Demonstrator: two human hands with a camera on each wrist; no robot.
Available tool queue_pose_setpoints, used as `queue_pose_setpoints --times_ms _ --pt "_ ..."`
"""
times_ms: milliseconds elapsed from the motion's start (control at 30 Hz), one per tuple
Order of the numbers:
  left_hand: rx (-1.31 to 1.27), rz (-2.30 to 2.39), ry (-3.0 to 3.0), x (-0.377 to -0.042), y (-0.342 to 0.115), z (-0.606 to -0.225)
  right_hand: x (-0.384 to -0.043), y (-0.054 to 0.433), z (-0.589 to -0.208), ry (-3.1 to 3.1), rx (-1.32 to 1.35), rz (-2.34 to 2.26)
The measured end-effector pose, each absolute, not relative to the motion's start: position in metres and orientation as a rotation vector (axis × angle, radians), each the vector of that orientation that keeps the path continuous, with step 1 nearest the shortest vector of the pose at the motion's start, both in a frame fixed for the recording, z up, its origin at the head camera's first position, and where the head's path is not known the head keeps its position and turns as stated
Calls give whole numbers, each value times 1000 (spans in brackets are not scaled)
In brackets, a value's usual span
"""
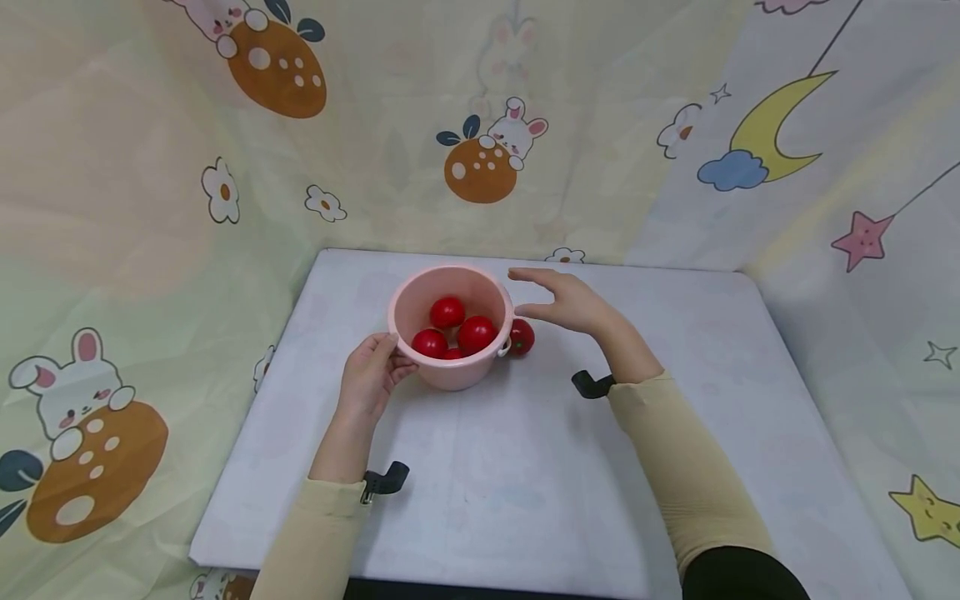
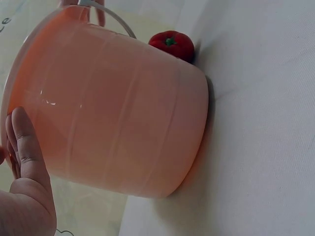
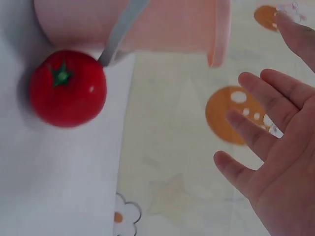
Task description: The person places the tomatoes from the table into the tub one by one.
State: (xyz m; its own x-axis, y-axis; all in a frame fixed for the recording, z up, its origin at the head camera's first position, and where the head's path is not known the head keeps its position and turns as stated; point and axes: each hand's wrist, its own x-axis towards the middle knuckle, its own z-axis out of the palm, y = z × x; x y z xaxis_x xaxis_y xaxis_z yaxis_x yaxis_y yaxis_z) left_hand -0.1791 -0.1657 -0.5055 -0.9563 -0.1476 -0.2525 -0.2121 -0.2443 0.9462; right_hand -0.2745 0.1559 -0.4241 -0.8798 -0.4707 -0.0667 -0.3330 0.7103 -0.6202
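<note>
A pink bucket stands on the white table, with several red tomatoes inside it. My left hand grips the bucket's rim at its near left side, thumb on top and fingers under the edge. Just right of the bucket, one more tomato with a green stem sits on the table, partly hidden behind the bucket in the head view. My right hand is in the air at the bucket's right, above that tomato, fingers spread and holding nothing. The bucket's pale handle hangs down beside the tomato.
The white table extends to the front and right of the bucket. A printed cloth with rabbits, flowers and stars hangs behind and around it. Black straps are on both wrists.
</note>
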Motion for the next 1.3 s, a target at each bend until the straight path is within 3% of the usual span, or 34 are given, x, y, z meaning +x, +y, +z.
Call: queue_pose_setpoints --times_ms 300,633,1300 --pt "-474 2392 1910 -179 -164 -503 -275 201 -474 2635 -442 -993" --pt "-459 2410 1901 -180 -163 -505 -274 205 -535 2512 -296 -1004" --pt "-478 2400 1905 -181 -162 -505 -279 183 -565 2532 -245 -1079"
